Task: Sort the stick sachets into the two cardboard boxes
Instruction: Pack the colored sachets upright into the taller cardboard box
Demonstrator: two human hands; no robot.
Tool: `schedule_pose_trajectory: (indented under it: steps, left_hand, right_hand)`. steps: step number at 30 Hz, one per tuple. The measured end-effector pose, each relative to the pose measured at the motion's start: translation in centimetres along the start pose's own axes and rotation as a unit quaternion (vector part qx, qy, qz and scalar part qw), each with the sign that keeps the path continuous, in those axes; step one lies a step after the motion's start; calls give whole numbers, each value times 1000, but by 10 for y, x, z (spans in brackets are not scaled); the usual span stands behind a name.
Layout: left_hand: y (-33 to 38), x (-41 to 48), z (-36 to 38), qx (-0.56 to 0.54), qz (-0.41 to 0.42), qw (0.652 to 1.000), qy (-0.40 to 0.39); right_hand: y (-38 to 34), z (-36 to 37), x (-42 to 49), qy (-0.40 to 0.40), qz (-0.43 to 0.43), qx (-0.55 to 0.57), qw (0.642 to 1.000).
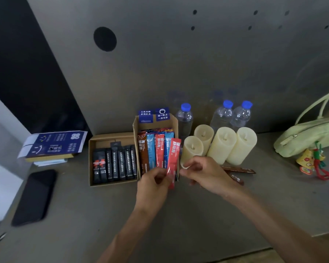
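My left hand (pixel 153 185) pinches the lower part of a red stick sachet (pixel 174 154), which stands tilted in front of the taller cardboard box (pixel 174 122). That box holds brown, blue and red sachets (pixel 151 150) standing upright. To its left, a low cardboard box (pixel 110 137) is filled with black sachets (pixel 115 164). My right hand (pixel 205 173) has thumb and forefinger curled right at the red sachet's edge; whether they grip it is unclear. Two brown sachets (pixel 239 170) lie on the table behind my right hand.
Several cream pillar candles (pixel 222 145) and three water bottles (pixel 221 114) stand right of the boxes. A green bag (pixel 308 135) with a charm lies far right. On the left lie a black phone (pixel 34 196) and a blue folded carton (pixel 53 145).
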State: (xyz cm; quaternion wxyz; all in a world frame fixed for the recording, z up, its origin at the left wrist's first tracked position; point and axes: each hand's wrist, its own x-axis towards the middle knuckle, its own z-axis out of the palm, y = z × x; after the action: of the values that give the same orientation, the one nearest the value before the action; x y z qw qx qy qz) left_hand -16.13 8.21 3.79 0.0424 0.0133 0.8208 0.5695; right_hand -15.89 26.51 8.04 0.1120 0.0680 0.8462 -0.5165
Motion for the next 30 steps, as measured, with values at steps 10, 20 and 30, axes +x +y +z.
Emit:
schedule_pose_trajectory:
  steps: [10,20,30]
  left_hand:
    - [-13,40,14,136,-10,989,58]
    - [-15,49,25,184,-12,980,76]
    - [-18,52,22,191,4,979,68]
  right_hand:
    - [19,26,21,52,14,-86,995]
    - [25,30,27,64,7,-91,994]
    - [28,29,32,64,-4,-99,993]
